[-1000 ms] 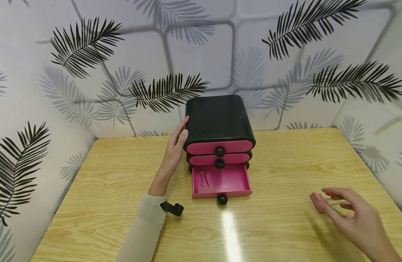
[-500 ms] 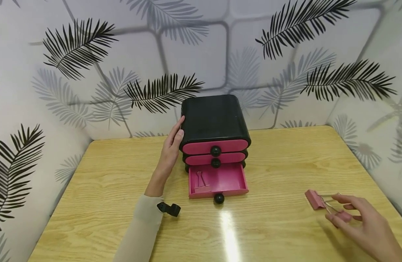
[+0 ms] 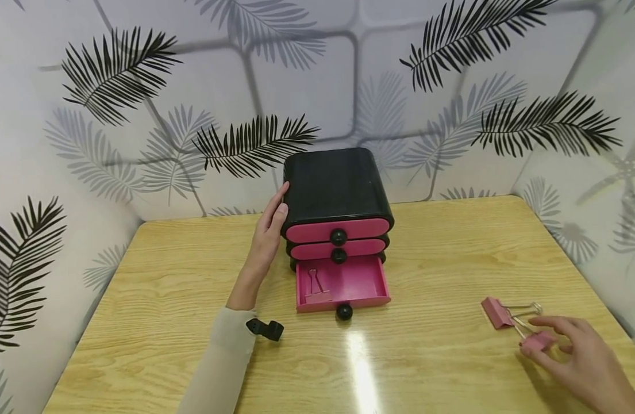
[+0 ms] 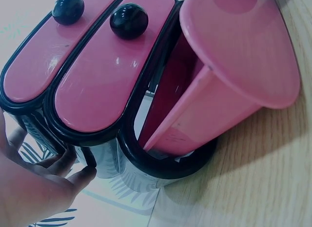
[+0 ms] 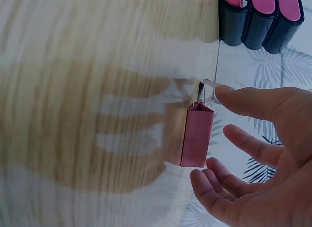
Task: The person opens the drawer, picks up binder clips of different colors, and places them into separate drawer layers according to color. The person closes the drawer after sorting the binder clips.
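Note:
My left hand [image 3: 265, 236] rests along the left side of a small black drawer cabinet [image 3: 335, 184], seen close up in the left wrist view. Its bottom pink drawer [image 3: 358, 282] is pulled out and holds a pink binder clip [image 3: 317, 296] at the left. On the table to the right lie two more pink binder clips, one at the left [image 3: 495, 313] and a nearer one [image 3: 538, 341]. My right hand [image 3: 586, 356] has its thumb and fingers spread about the nearer binder clip [image 5: 197, 136]; whether they touch it is unclear.
The cabinet stands near the back edge of the wooden table [image 3: 167, 322]. Its upper drawers are closed, with round black knobs [image 3: 338, 237]. Leaf-patterned covering [image 3: 307, 86] rises behind the table and at both sides.
My right hand has let go of the left binder clip on the table and drawn back to the right, near the other one. My left hand stays against the cabinet.

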`<state>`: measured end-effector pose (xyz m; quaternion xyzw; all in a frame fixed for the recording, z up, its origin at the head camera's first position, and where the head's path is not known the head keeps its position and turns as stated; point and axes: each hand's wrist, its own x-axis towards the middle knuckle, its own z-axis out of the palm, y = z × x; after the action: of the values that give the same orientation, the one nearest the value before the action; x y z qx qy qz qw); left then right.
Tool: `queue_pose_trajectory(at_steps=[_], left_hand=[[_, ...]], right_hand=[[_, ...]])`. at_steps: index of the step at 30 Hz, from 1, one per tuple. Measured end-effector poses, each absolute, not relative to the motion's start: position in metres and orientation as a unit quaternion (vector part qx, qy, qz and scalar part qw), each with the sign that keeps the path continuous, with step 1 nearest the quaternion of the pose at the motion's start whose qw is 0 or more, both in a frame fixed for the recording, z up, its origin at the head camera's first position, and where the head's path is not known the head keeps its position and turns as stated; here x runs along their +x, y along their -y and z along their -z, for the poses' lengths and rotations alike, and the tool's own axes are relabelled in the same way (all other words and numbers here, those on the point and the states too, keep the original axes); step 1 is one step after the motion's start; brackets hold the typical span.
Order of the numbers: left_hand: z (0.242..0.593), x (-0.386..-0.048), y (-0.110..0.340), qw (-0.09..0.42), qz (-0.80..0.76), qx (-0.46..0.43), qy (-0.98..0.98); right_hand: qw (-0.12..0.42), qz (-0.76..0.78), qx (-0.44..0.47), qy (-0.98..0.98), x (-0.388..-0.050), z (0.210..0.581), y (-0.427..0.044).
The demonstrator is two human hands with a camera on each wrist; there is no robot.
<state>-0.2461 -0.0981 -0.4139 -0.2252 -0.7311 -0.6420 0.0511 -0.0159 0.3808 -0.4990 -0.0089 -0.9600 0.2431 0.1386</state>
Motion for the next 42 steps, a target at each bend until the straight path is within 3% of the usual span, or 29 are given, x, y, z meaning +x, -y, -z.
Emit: queue_pose_trajectory(at_steps=[7, 14, 19, 42], left_hand=[[0.412, -0.245, 0.099, 0.051, 0.643, -0.226, 0.73], [0.437, -0.265, 0.102, 0.056, 0.643, -0.227, 0.729], [0.443, -0.27, 0.103, 0.063, 0.644, -0.229, 0.727], [0.43, -0.258, 0.1, 0.045, 0.648, -0.225, 0.727]], right_hand=[[0.123, -0.249, -0.002, 0.961, -0.019, 0.502, -0.384], [0.161, -0.269, 0.006, 0.95, -0.027, 0.5, -0.372], [0.155, -0.293, 0.008, 0.943, -0.035, 0.493, -0.363], [0.169, -0.348, 0.002, 0.922, -0.032, 0.481, -0.363]])
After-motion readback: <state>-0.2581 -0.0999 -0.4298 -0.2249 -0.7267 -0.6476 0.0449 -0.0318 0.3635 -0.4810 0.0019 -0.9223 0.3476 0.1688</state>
